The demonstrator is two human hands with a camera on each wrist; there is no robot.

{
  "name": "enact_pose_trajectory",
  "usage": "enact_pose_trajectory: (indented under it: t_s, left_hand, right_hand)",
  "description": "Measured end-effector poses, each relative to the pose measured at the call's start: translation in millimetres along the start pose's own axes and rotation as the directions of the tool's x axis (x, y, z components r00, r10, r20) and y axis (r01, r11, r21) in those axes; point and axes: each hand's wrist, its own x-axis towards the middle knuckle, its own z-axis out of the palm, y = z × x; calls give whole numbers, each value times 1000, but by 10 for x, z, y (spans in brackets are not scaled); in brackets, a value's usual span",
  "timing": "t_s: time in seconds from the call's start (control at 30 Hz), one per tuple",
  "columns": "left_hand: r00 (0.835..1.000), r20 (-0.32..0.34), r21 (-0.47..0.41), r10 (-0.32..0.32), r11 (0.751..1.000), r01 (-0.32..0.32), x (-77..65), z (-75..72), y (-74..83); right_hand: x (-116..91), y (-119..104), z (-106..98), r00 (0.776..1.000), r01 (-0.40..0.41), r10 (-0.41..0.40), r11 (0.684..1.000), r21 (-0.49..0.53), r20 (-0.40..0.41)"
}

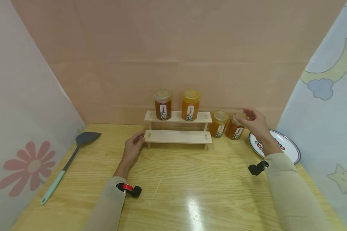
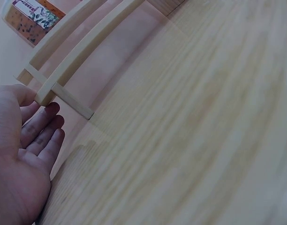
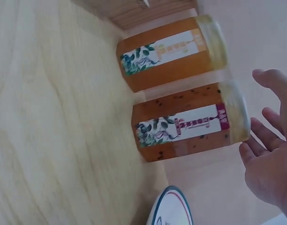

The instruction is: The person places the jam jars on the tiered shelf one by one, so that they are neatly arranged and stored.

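A two-tier wooden stand [image 1: 177, 136] stands on the table near the back wall. On its upper tier are a dark amber jar [image 1: 163, 106] and an orange jar [image 1: 191, 106], both with printed labels. My left hand [image 1: 134, 145] is at the left end of the lower tier, fingertips touching the board, fingers loosely bent. To the stand's right are another orange jar [image 3: 167, 54] and a dark-speckled amber jar [image 3: 183, 123]. Beside the speckled jar's lid is my right hand [image 1: 256, 123], thumb spread from the fingers; whether the fingertips touch the lid I cannot tell.
A white plate [image 1: 289, 149] with printed decoration lies at the right, partly behind my right forearm. Along the table's left side lies a spatula [image 1: 72, 158] with a dark head and mint handle. Walls enclose the table at the back and both sides.
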Motion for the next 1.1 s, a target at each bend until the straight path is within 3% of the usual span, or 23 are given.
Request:
enact_pose_trajectory:
  t_s: [0.4, 0.5, 0.77, 1.1]
  left_hand:
    - [999, -2, 22, 35, 999, -35, 4, 5, -28]
    - [999, 3, 28, 35, 999, -35, -7, 2, -19]
    - [999, 0, 24, 36, 999, -36, -12, -8, -39]
    - [999, -7, 26, 33, 999, -33, -1, 6, -33]
  right_hand:
    - [18, 381, 89, 997, -72, 70, 997, 43, 41]
    - [-13, 337, 138, 997, -72, 71, 995, 62, 23]
    - [-8, 407, 190, 998, -60, 60, 998, -5, -24]
    - [-25, 393, 210, 993, -68, 70, 997, 26, -94]
